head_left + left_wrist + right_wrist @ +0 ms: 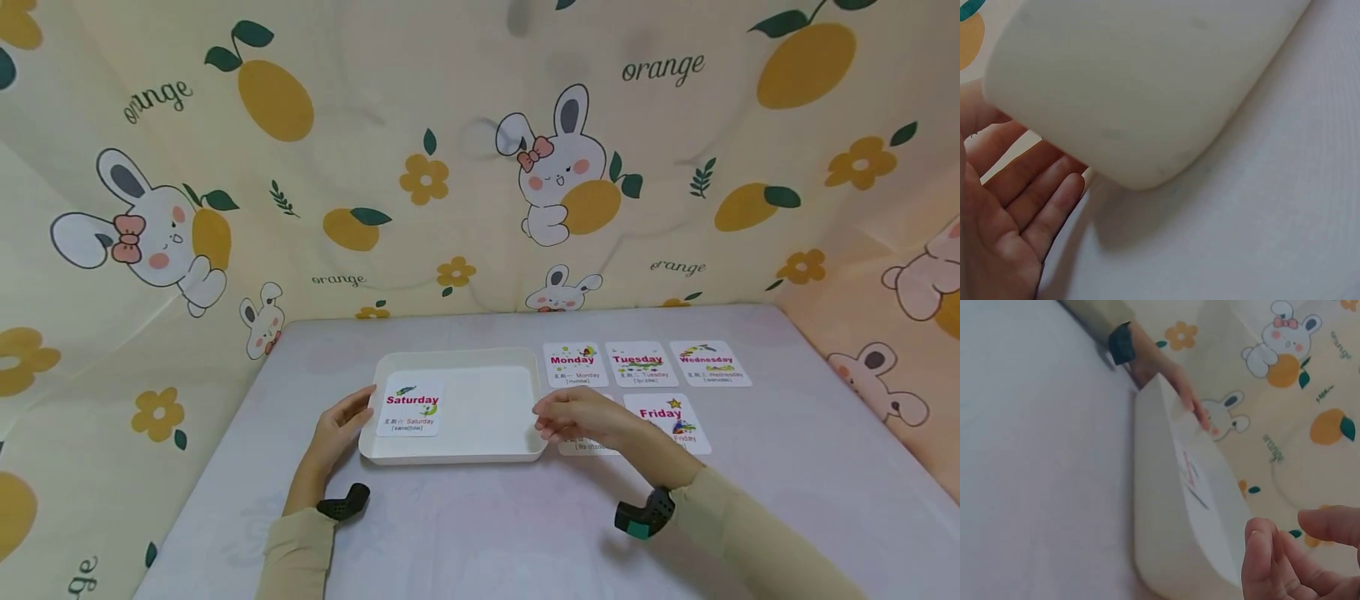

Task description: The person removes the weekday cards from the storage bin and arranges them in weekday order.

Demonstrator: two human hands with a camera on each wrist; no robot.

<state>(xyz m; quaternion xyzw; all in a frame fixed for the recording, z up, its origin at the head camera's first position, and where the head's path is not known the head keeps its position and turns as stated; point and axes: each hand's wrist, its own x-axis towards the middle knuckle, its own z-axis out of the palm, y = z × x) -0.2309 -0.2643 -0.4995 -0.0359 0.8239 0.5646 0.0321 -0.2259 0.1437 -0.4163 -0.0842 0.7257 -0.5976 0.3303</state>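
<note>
A white shallow rectangular tray (480,457) lies on the table in front of me. Inside it, toward the left end, is a white card printed "Saturday" (411,407). My left hand (337,433) grips the tray's left end, and the left wrist view shows several fingers (1054,187) reaching beneath its edge. My right hand (588,417) is at the tray's right rim, its fingertips overlapping the rim in the head view. The right wrist view shows its thumb (1329,525) apart from the bent fingers, nothing between them.
Right of the tray lie cards in two rows: "Monday" (574,367), "Tuesday" (642,365) and "Wednesday" (709,364) behind, "Friday" (671,433) in front. Beside Friday, another card (588,447) is mostly covered by my right hand. Patterned cloth (465,83) hangs around the table (465,533).
</note>
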